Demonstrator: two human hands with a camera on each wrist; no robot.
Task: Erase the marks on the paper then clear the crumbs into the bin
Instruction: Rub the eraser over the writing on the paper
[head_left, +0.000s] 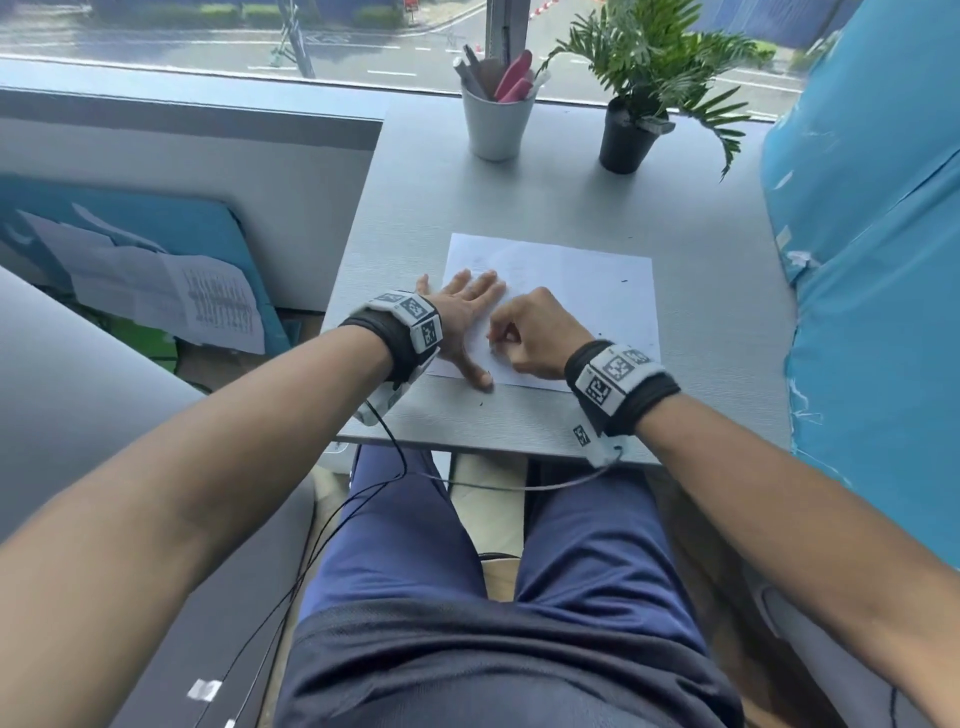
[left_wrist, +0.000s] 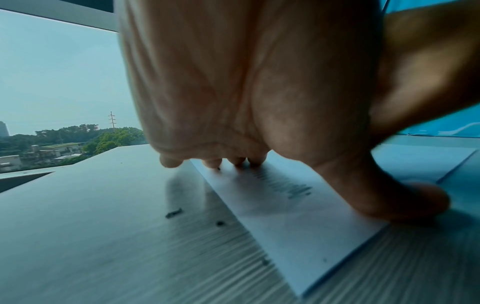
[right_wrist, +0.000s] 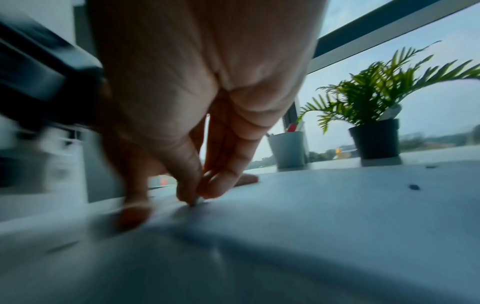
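A white sheet of paper (head_left: 576, 291) lies on the grey table (head_left: 701, 364). My left hand (head_left: 467, 309) lies flat on the sheet's left edge, fingers straight, thumb at the near left corner. Faint pencil marks (left_wrist: 298, 189) show under that palm. My right hand (head_left: 527, 338) is curled just right of it, and its fingertips (right_wrist: 192, 185) pinch a small eraser (right_wrist: 195, 202) against the paper; the eraser is mostly hidden. Dark crumbs lie scattered: a crumb on the sheet (head_left: 624, 281), a crumb on the table left of the paper (left_wrist: 173, 212) and another crumb (right_wrist: 414, 187).
At the back of the table stand a white cup of pens (head_left: 497, 130) and a potted plant (head_left: 626, 137). A blue wrapped panel (head_left: 872, 270) borders the table on the right. The table's near edge (head_left: 467, 447) is over my knees.
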